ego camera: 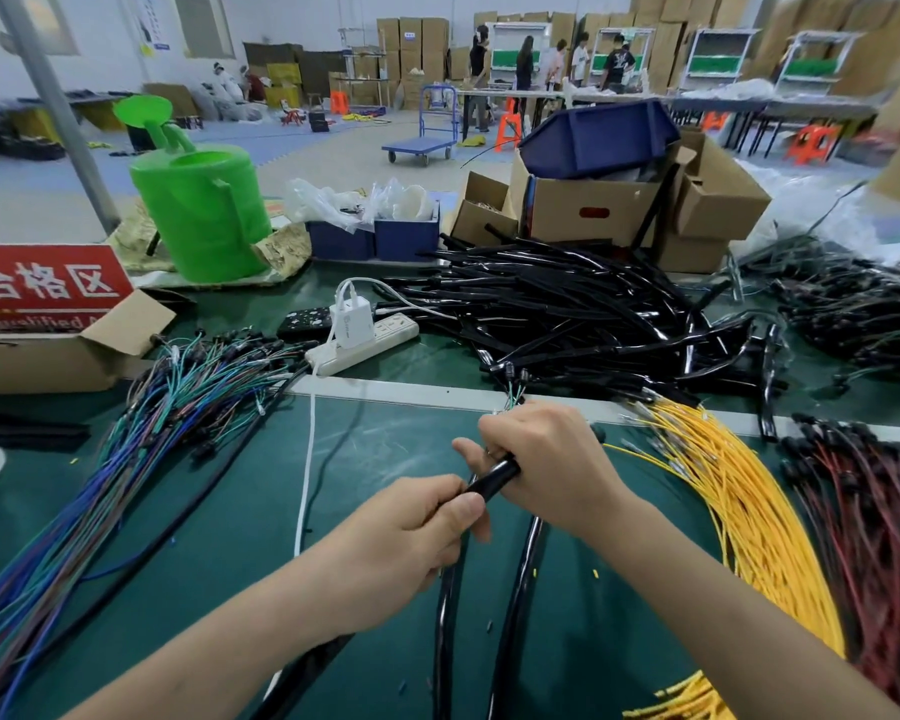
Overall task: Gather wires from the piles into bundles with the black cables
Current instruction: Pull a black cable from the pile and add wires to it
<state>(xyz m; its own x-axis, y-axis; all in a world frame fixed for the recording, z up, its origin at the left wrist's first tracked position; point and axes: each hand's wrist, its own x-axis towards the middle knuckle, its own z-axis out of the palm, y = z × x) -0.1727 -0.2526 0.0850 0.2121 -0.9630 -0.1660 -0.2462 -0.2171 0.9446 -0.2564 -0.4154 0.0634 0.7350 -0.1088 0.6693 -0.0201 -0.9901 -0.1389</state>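
Black cable [494,479]: glossy, thick, gripped by both hands.

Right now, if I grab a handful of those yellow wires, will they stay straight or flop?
Probably floppy: the yellow wires are thin and already curve across the mat. Likely to snag, since the strands overlap.

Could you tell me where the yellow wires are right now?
In the head view, the yellow wires lie on the right, between the right hand and the red-and-black wires.
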